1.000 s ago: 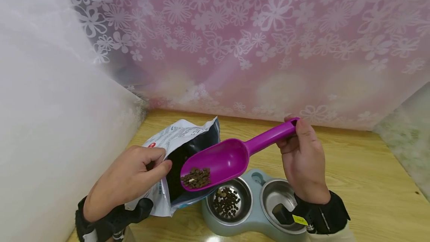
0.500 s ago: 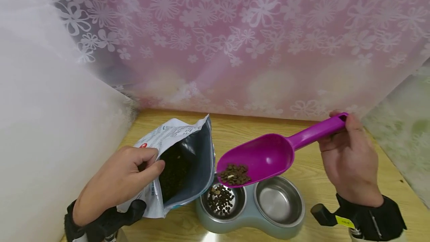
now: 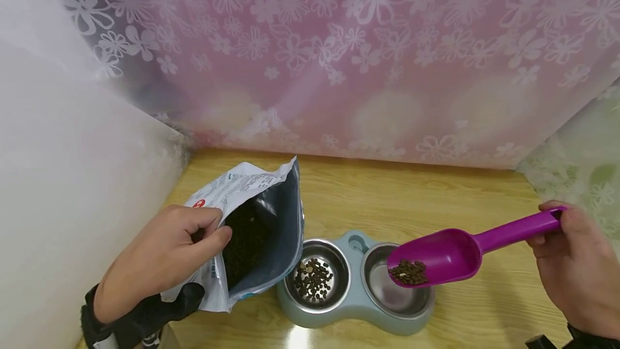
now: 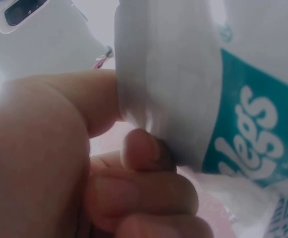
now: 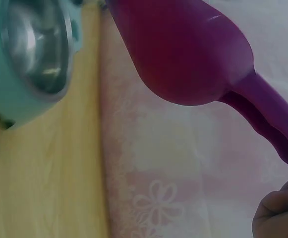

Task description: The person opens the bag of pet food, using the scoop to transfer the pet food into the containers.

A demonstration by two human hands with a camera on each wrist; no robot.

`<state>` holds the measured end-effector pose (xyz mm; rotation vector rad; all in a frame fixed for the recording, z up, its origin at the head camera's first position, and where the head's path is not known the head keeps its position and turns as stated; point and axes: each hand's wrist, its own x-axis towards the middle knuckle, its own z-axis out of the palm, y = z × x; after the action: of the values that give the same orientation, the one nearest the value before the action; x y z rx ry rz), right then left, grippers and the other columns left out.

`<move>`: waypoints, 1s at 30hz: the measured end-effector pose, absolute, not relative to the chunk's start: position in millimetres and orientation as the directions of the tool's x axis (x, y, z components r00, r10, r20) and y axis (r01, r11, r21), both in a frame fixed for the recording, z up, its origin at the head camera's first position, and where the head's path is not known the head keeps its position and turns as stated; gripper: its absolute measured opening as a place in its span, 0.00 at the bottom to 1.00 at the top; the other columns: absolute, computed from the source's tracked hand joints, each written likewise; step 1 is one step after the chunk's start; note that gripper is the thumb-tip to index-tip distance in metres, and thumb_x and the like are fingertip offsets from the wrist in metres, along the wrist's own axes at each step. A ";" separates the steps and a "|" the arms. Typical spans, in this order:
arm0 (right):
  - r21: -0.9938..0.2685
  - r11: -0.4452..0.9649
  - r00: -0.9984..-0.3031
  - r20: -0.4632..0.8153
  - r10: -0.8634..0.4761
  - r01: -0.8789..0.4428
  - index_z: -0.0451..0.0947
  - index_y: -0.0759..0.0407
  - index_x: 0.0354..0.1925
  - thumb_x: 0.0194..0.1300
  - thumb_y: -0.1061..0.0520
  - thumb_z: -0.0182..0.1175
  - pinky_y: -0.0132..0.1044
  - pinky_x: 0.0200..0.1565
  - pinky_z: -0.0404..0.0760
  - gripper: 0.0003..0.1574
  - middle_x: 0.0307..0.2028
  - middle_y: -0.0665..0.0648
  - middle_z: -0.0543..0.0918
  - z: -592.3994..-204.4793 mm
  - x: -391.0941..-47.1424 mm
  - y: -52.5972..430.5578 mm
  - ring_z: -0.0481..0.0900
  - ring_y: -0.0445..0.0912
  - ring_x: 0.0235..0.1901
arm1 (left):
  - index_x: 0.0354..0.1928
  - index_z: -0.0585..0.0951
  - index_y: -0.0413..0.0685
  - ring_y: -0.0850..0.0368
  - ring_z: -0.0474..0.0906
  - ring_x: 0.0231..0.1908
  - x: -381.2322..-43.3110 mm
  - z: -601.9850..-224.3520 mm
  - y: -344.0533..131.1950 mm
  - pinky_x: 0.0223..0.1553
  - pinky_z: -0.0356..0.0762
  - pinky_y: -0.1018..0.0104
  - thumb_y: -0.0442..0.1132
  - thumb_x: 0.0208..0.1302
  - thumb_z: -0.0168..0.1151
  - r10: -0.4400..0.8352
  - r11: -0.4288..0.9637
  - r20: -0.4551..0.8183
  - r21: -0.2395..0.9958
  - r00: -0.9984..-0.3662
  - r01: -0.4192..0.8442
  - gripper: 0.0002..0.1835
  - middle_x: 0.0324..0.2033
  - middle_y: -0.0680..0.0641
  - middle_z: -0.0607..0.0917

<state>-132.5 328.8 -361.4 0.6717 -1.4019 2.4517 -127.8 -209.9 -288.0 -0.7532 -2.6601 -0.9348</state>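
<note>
My right hand [image 3: 578, 265] grips the end of a purple scoop [image 3: 448, 249], also large in the right wrist view. A small heap of brown kibble [image 3: 409, 272] lies at the scoop's tip, over the right steel bowl [image 3: 394, 295] of a double pet feeder [image 3: 356, 314]. Kibble pieces [image 3: 314, 280] lie on the bottom of the left bowl [image 3: 345, 290]. My left hand [image 3: 164, 252] pinches the side edge of a white food bag [image 3: 232, 187] between thumb and bent fingers. The bag's mouth gapes toward the bowls, with dark contents inside.
The feeder stands on a wood-grain table [image 3: 368, 182]. A pink flowered curtain [image 3: 315, 96] hangs behind, a white sheet [image 3: 82, 176] on the left, and a pale green floral sheet [image 3: 581, 149] on the right.
My right hand has carried the loaded scoop out of the bag's mouth, rightward past the left bowl to above the right one. The left hand keeps its pinch on the bag.
</note>
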 end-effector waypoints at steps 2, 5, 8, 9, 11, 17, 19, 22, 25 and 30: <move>-0.750 -0.525 -0.866 0.498 -0.045 -0.404 0.63 0.76 0.56 0.79 0.64 0.20 0.33 0.43 0.71 0.26 0.44 0.60 0.67 -365.2 -131.0 332.8 0.72 0.49 0.36 | 0.14 0.60 0.63 0.70 0.56 0.14 -127.6 -287.2 -210.2 0.15 0.54 0.73 0.34 0.59 0.63 0.392 0.672 0.362 0.515 -0.846 0.532 0.25 0.11 0.68 0.54; -0.752 -0.525 -0.862 0.502 -0.066 -0.398 0.65 0.77 0.56 0.78 0.66 0.21 0.33 0.44 0.71 0.27 0.46 0.60 0.68 -366.8 -129.6 334.6 0.74 0.50 0.36 | 0.14 0.60 0.63 0.70 0.56 0.14 -127.0 -286.9 -211.1 0.15 0.55 0.73 0.34 0.59 0.63 0.390 0.677 0.360 0.512 -0.847 0.529 0.25 0.11 0.68 0.54; -0.788 -0.416 -0.847 0.526 -0.071 -0.455 0.65 0.76 0.57 0.78 0.68 0.23 0.31 0.46 0.72 0.25 0.43 0.60 0.71 -363.9 -127.3 333.2 0.76 0.47 0.37 | 0.14 0.59 0.62 0.70 0.56 0.13 -126.6 -287.2 -212.2 0.15 0.54 0.73 0.34 0.59 0.63 0.385 0.676 0.366 0.513 -0.847 0.529 0.26 0.12 0.68 0.53; -0.800 -0.363 -0.843 0.533 -0.068 -0.477 0.65 0.76 0.57 0.78 0.68 0.25 0.30 0.46 0.72 0.25 0.42 0.59 0.72 -362.0 -126.3 331.9 0.76 0.46 0.37 | 0.14 0.59 0.62 0.70 0.55 0.13 -126.4 -287.2 -212.5 0.14 0.54 0.73 0.34 0.60 0.63 0.382 0.677 0.367 0.514 -0.848 0.527 0.26 0.12 0.68 0.53; -0.816 -0.274 -0.835 0.546 -0.073 -0.510 0.65 0.75 0.58 0.77 0.68 0.26 0.28 0.46 0.72 0.23 0.41 0.58 0.72 -358.4 -124.2 329.4 0.76 0.44 0.38 | 0.14 0.59 0.62 0.70 0.54 0.13 -126.3 -287.4 -212.8 0.14 0.53 0.73 0.34 0.60 0.63 0.378 0.679 0.371 0.512 -0.848 0.527 0.26 0.12 0.67 0.53; -0.820 -0.051 -0.817 0.572 -0.077 -0.570 0.66 0.75 0.56 0.76 0.70 0.29 0.26 0.41 0.67 0.21 0.39 0.56 0.69 -352.0 -119.1 325.7 0.69 0.42 0.35 | 0.14 0.59 0.62 0.70 0.54 0.13 -126.4 -287.6 -212.5 0.14 0.53 0.73 0.35 0.60 0.63 0.378 0.682 0.371 0.508 -0.848 0.526 0.26 0.12 0.67 0.52; -0.780 0.175 -0.799 0.592 -0.101 -0.600 0.65 0.75 0.55 0.75 0.71 0.30 0.25 0.39 0.65 0.19 0.37 0.54 0.68 -348.4 -114.9 322.4 0.66 0.41 0.33 | 0.14 0.59 0.62 0.70 0.55 0.13 -126.2 -287.5 -212.2 0.14 0.53 0.73 0.35 0.60 0.63 0.379 0.684 0.366 0.507 -0.850 0.524 0.26 0.12 0.67 0.53; -0.573 0.555 -0.762 0.620 -0.188 -0.604 0.66 0.74 0.53 0.74 0.72 0.35 0.24 0.30 0.60 0.16 0.32 0.47 0.65 -342.2 -103.8 311.0 0.60 0.34 0.27 | 0.14 0.59 0.62 0.70 0.55 0.13 -126.3 -287.7 -211.7 0.14 0.53 0.73 0.35 0.60 0.63 0.381 0.684 0.367 0.506 -0.849 0.526 0.26 0.12 0.68 0.53; -0.334 0.700 -0.701 0.632 -0.331 -0.632 0.68 0.72 0.48 0.75 0.67 0.40 0.25 0.25 0.56 0.11 0.30 0.42 0.62 -336.6 -93.2 296.0 0.56 0.29 0.25 | 0.14 0.59 0.62 0.71 0.55 0.13 -126.8 -288.0 -211.2 0.14 0.53 0.73 0.35 0.60 0.63 0.387 0.680 0.371 0.504 -0.844 0.533 0.26 0.12 0.68 0.53; -0.312 0.645 -0.618 0.718 -0.321 -0.698 0.69 0.76 0.42 0.76 0.58 0.43 0.23 0.23 0.53 0.19 0.34 0.43 0.69 -328.7 -89.8 283.7 0.55 0.27 0.22 | 0.14 0.59 0.62 0.71 0.55 0.13 -127.4 -288.6 -210.0 0.14 0.53 0.73 0.35 0.60 0.63 0.392 0.677 0.371 0.503 -0.842 0.537 0.26 0.12 0.68 0.53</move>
<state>-89.8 283.7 -328.7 0.7885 -2.2341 0.7789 -127.4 -210.0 -288.6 -0.7491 -2.6583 -0.9070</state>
